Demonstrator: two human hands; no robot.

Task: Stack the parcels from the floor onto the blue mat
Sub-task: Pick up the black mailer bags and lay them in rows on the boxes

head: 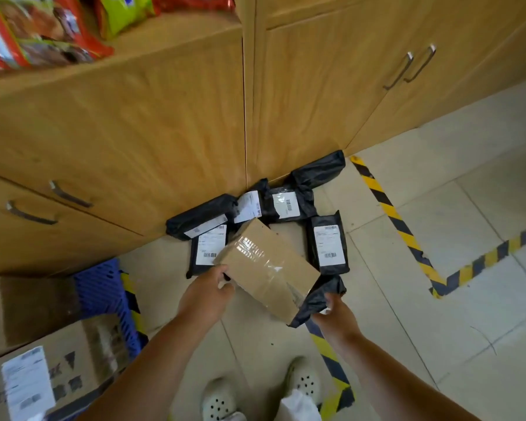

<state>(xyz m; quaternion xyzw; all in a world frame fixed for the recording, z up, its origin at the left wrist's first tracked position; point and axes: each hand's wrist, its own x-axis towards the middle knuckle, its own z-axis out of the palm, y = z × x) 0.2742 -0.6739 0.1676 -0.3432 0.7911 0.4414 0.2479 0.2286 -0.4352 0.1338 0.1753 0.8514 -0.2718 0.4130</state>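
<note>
**Both hands on parcels above the tiled floor**

Two pale perforated clogs (304, 382) stand at the bottom of the view on a floor (468, 208) of light tiles, crossed by yellow-and-black hazard tape (389, 208). Wooden cabinets (134, 132) with metal handles rise behind, and bright snack bags (43, 28) lie on the shelf above them.

Black mailer parcels (328, 244) with white labels lie scattered on the floor against the cabinet base. At the lower left, cardboard boxes (58, 375) sit on the blue mat (104, 287), which shows between them.

The left hand (208, 291) grips the near left edge of a taped brown cardboard parcel (268, 262), fingers curled around it, holding it tilted above the mailers. The right hand (336, 311) pinches a crumpled black mailer (319, 299) that hangs just beside the brown parcel's lower corner; its fingers are closed on the plastic.
</note>
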